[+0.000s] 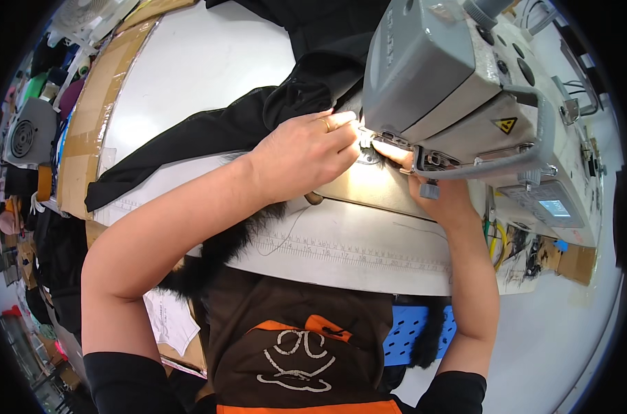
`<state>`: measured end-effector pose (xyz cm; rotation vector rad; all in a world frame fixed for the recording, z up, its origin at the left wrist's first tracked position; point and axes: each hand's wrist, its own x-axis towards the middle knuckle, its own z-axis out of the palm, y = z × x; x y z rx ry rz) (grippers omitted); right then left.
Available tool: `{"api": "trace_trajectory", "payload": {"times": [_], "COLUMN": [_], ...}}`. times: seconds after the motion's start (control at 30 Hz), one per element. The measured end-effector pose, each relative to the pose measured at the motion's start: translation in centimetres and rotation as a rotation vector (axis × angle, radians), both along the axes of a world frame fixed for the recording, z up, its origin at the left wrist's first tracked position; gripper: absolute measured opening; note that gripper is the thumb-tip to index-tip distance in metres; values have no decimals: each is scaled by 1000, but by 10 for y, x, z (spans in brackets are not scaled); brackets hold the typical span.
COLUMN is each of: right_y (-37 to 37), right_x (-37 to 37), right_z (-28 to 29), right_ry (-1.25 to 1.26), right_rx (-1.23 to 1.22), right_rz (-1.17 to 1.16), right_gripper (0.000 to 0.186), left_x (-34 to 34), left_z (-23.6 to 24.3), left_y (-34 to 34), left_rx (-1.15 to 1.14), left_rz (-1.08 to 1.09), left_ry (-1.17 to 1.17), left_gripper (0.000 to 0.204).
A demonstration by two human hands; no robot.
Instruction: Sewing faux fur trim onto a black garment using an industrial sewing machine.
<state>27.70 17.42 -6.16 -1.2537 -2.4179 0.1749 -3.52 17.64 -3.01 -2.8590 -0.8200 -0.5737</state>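
Both my hands meet at the lit needle area (366, 138) of a grey and white sewing machine (438, 76). My left hand (303, 155), a ring on one finger, is closed with its fingertips pinched beside the needle; whatever they hold is too small to make out. From the right, my right hand (438, 196) reaches under the machine head. Its index finger stretches toward the needle, while machine parts cover other fingers. Black fabric (237, 124) lies bunched just behind my left hand and trails left across the white table (210, 55).
A printed ruler strip (341, 252) runs along the table's front edge, with a loose dark thread (286, 241) over it. Black fluffy material (234, 245) hangs below my left forearm. Cardboard (96, 117) edges the table's left side. A blue perforated panel (403, 334) sits underneath.
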Motion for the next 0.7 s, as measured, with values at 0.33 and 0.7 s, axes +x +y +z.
{"api": "trace_trajectory", "payload": {"times": [0.33,0.7], "right_y": [1,-2], "right_x": [9,-8], "right_z": [-14,22], "right_ry": [-92,-20], "right_rx": [-62,64], "right_rz": [-65,63], "right_gripper": [18,9], "left_x": [0,-10], "left_z": [-5,-5], "left_y": [3,-1], "left_rx": [-9,62], "left_rz": [21,80], "left_ry": [-68,-207], "left_gripper": [13,19]}}
